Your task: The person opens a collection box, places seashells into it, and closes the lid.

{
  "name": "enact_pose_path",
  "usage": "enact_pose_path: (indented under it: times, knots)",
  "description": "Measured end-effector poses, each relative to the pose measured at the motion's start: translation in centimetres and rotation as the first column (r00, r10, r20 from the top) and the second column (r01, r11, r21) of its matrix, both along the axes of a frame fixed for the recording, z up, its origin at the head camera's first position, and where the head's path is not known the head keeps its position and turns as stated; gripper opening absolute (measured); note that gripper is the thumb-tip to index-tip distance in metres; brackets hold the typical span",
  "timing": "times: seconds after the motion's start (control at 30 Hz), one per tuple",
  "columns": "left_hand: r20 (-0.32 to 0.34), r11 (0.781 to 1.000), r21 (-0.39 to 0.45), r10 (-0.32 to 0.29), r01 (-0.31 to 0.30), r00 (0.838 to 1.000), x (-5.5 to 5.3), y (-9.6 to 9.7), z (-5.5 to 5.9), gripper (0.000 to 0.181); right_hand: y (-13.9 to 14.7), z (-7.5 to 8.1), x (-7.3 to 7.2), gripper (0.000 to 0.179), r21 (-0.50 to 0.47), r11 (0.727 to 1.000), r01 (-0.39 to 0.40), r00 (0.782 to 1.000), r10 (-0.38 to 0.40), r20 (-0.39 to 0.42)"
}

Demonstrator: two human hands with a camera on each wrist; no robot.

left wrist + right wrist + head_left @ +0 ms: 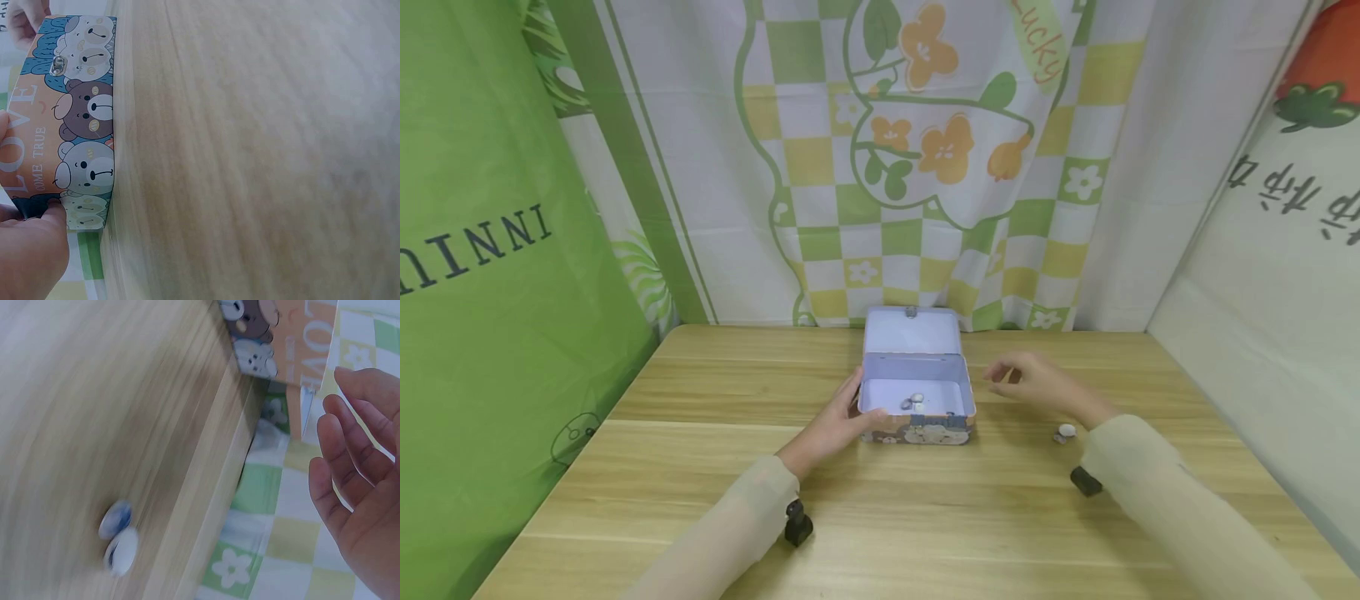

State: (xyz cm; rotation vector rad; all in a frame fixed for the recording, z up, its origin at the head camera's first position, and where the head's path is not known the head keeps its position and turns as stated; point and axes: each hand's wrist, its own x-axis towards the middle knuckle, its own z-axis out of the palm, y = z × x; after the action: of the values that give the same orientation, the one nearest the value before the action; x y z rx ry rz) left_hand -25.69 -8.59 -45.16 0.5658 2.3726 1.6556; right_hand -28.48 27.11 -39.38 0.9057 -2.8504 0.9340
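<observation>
A small tin box [917,429] with cartoon bears and the word LOVE on its front stands on the table, its hinged lid [913,332] raised at the back. Several small pale and grey pieces [916,402], like pebbles or shells, lie inside. My left hand [835,423] grips the box's left front corner, with the thumb [55,214] on the front face. To the right of the box, my right hand [1037,385] hovers with loosely bent fingers and nothing between them. Below that hand, a white oval piece [123,551] and a blue-and-white one [115,519] lie together on the table.
The wooden table [715,467] reaches back to a patterned curtain [820,233] just behind the lid. A green cloth [490,350] hangs on the left and a pale one [1262,333] on the right. Each wrist carries a small black camera [797,523].
</observation>
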Motion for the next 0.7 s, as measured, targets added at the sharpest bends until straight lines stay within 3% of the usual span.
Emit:
enact_pose_path:
  times: [0.37, 0.7]
  knots:
    - [-0.012, 0.998, -0.065, 0.023, -0.024, 1.000, 0.2, -0.1, 0.2, 0.098, 3.7, 0.2, 2.1, 0.018, 0.039, 0.998, 0.042, 0.997, -0.044, 0.060]
    - [-0.001, 1.000, -0.010, 0.002, -0.002, 1.000, 0.2, 0.0, 0.3, 0.094, 7.0, -0.2, 3.4, 0.021, 0.113, 0.989, 0.099, 0.995, -0.101, 0.015]
